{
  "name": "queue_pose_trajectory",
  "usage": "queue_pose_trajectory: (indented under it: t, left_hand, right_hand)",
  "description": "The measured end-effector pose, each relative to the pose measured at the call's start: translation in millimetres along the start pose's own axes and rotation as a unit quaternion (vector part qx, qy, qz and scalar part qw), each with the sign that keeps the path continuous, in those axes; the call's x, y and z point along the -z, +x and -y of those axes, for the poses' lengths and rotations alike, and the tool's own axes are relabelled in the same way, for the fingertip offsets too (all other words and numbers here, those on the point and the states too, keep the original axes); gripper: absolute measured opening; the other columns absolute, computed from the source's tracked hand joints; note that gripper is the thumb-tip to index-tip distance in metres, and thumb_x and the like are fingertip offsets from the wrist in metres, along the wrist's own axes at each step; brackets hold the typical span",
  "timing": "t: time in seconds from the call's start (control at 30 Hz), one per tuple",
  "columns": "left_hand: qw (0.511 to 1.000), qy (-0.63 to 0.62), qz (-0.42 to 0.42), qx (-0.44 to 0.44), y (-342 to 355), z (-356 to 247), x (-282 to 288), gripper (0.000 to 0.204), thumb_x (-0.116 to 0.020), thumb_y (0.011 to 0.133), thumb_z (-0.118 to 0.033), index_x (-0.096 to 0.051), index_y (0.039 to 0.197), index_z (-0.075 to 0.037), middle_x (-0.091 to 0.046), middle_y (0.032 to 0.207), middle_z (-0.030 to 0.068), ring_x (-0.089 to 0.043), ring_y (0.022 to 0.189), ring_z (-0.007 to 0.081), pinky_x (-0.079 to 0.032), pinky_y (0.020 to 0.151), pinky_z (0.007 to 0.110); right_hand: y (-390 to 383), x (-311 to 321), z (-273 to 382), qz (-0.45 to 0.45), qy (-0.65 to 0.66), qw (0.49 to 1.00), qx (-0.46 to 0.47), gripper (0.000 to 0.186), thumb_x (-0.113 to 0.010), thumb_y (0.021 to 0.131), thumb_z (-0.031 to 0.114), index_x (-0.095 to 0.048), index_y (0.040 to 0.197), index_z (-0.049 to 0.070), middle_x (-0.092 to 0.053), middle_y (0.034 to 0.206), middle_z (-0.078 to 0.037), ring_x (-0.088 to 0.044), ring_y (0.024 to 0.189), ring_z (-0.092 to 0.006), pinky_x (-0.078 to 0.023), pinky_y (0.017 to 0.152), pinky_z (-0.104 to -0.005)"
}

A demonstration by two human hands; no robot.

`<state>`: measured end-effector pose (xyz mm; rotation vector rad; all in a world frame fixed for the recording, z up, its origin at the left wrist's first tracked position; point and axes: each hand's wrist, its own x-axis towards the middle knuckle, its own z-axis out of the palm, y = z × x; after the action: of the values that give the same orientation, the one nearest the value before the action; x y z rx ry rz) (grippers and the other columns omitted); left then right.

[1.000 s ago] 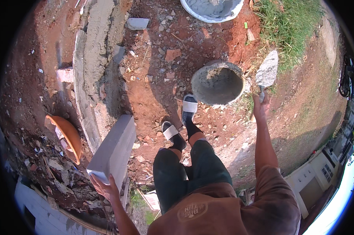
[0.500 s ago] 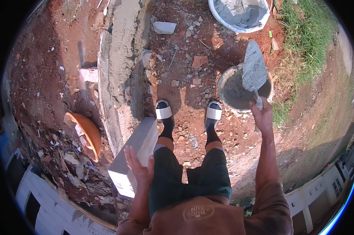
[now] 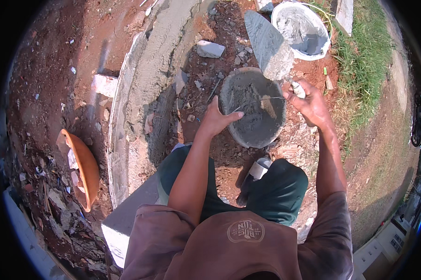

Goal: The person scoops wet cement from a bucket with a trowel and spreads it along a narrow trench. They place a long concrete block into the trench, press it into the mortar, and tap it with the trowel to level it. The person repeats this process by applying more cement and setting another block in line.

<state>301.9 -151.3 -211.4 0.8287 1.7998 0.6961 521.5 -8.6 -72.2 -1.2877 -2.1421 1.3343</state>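
Observation:
A round grey bucket (image 3: 229, 86) of wet mortar stands in front of me on the dirt. My left hand (image 3: 213, 120) straddles its left rim, thumb inside over the mortar and the other fingers outside, partly hidden. In my right hand (image 3: 310, 102), closed round the pale handle, is a mortar-coated trowel (image 3: 269, 49). The trowel's blade points up and left, above the bucket's far edge. A thin wire (image 3: 262, 99) crosses over the bucket from near my left thumb to my right fingers; whether those fingers hold it is unclear.
A white bucket (image 3: 323, 55) with mortar stands beyond, near grass (image 3: 366, 74). A mortar-topped low wall (image 3: 140, 88) runs along the left, with a grey block (image 3: 126, 210) at its near end. An orange basin (image 3: 90, 172) lies tilted in rubble. Broken pieces (image 3: 210, 49) dot the ground.
I have bent lower. The mortar bucket has shifted left, closer to the wall. My left hand has gone from beside the block to the bucket's rim; the trowel has swung leftward.

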Motion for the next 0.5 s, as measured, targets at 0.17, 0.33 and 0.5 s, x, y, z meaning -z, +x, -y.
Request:
queue_pose_trajectory:
  t: [0.17, 0.33, 0.5]
  left_hand:
    - [0.998, -0.031, -0.045, -0.021, 59, 29, -27, 0.095, -0.075, 0.066, -0.050, -0.038, 0.130, 0.010, -0.056, 0.111, 0.0223, -0.058, 0.101, 0.0288, -0.047, 0.085, 0.039]
    - [0.991, -0.026, -0.132, -0.017, 60, 39, -23, 0.061, -0.070, 0.069, -0.053, -0.057, 0.069, 0.006, -0.060, 0.069, 0.0205, -0.056, 0.064, 0.0277, -0.045, 0.064, 0.041]
    - [0.982, -0.026, -0.152, -0.114, 55, -8, -42, 0.059, -0.070, 0.071, -0.051, -0.050, 0.063, 0.003, -0.051, 0.058, 0.0141, -0.045, 0.054, 0.0237, -0.040, 0.055, 0.040]
  right_hand:
    - [10, -21, -24, -0.177, -0.164, 0.955, 0.175, 0.028, -0.066, 0.082, 0.020, -0.059, 0.100, -0.001, -0.059, 0.076, -0.012, -0.058, 0.072, -0.0181, -0.046, 0.069, -0.0305]
    - [-84, 7, -25, -0.182, -0.010, 0.978, -0.105, 0.032, -0.054, 0.090, 0.034, -0.056, 0.092, 0.002, -0.055, 0.064, -0.004, -0.050, 0.056, -0.0090, -0.041, 0.051, -0.0276]
    - [-105, -8, -91, 0.049, -0.425, 0.899, -0.095, 0.032, -0.041, 0.092, 0.028, -0.051, 0.104, 0.001, -0.059, 0.080, -0.021, -0.063, 0.078, -0.0351, -0.050, 0.072, -0.0437]
